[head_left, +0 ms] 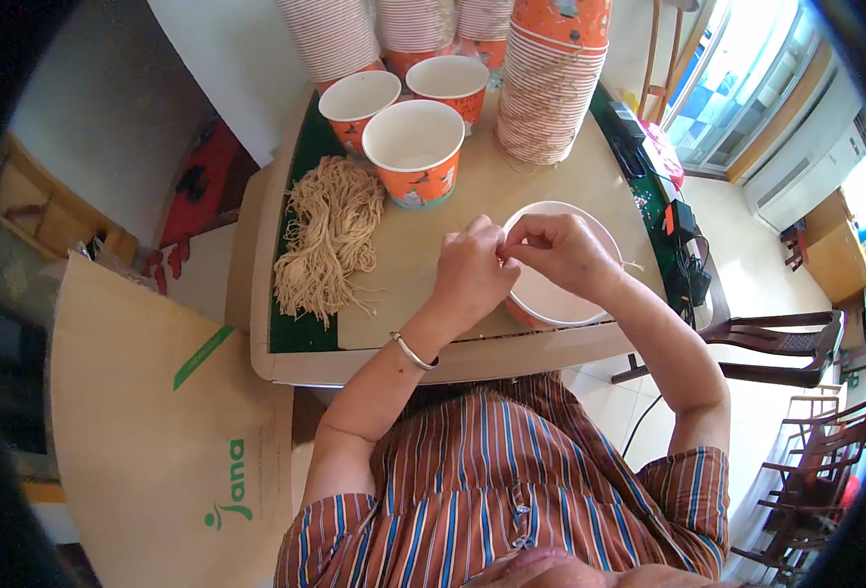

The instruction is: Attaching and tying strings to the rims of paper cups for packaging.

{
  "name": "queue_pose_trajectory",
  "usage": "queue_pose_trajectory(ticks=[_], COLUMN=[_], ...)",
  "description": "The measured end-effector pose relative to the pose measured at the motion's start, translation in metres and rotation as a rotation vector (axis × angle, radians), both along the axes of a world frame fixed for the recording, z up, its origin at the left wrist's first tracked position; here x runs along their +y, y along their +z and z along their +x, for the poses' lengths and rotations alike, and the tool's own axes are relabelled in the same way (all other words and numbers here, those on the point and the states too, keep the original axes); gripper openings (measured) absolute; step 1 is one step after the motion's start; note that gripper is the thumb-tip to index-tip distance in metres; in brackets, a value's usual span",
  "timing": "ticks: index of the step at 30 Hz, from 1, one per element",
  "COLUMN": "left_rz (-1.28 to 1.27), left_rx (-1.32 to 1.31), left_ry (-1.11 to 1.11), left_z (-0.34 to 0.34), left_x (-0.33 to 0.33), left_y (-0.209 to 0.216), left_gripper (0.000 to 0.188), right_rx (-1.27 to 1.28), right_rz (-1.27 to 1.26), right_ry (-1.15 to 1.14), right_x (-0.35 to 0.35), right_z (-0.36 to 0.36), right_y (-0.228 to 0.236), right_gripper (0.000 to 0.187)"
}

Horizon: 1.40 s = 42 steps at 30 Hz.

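My left hand [474,267] and my right hand [568,257] meet fingertip to fingertip over the left rim of a wide paper bucket [556,306], white inside and orange outside. Both are closed in a pinch; whatever is between the fingers is too small to make out. A short string end [633,266] pokes out past the bucket's right side. Left of my hands lies a loose bundle of beige strings [331,235]. Beyond it stand three upright orange paper buckets, the nearest [415,137] showing its white inside.
A tall nested stack of buckets [550,98] rises at the table's far right, with more stacks [325,41] behind. Black power adapters and cables [688,245] lie along the right edge. A large cardboard sheet [168,421] stands at left; a wooden chair [776,343] is at right.
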<state>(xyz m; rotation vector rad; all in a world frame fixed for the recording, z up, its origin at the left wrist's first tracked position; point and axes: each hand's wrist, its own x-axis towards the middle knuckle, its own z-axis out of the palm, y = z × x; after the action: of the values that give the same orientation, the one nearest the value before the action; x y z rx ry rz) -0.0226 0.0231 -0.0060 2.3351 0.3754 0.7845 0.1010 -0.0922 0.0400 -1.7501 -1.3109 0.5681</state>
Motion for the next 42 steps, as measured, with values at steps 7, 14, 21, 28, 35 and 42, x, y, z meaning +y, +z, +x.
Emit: queue_pose_trajectory(ticks=[7, 14, 21, 28, 35, 42], left_rz=[-0.273, -0.430, -0.601, -0.556, -0.496, -0.381], left_rx=[-0.062, -0.181, -0.159, -0.243, -0.322, -0.333], left_ry=[-0.052, -0.215, -0.265, -0.289, -0.290, -0.274], left_z=[-0.018, -0.016, -0.014, -0.014, -0.016, -0.013], left_x=[0.003, 0.013, 0.016, 0.018, 0.018, 0.021], left_y=[0.010, -0.003, -0.004, -0.010, -0.015, -0.030], left_gripper=[0.015, 0.018, 0.011, 0.009, 0.011, 0.013], right_rx=[0.087, 0.141, 0.132, 0.020, -0.035, 0.007], right_rz=[-0.118, -0.084, -0.058, -0.018, -0.027, 0.052], right_ry=[-0.032, 0.000, 0.049, 0.065, 0.071, 0.014], right_x=[-0.003, 0.000, 0.001, 0.001, -0.008, -0.016], right_z=[0.005, 0.001, 0.003, 0.007, -0.002, -0.004], right_y=[0.014, 0.017, 0.022, 0.041, 0.054, 0.072], right_gripper=[0.010, 0.014, 0.014, 0.016, 0.022, 0.020])
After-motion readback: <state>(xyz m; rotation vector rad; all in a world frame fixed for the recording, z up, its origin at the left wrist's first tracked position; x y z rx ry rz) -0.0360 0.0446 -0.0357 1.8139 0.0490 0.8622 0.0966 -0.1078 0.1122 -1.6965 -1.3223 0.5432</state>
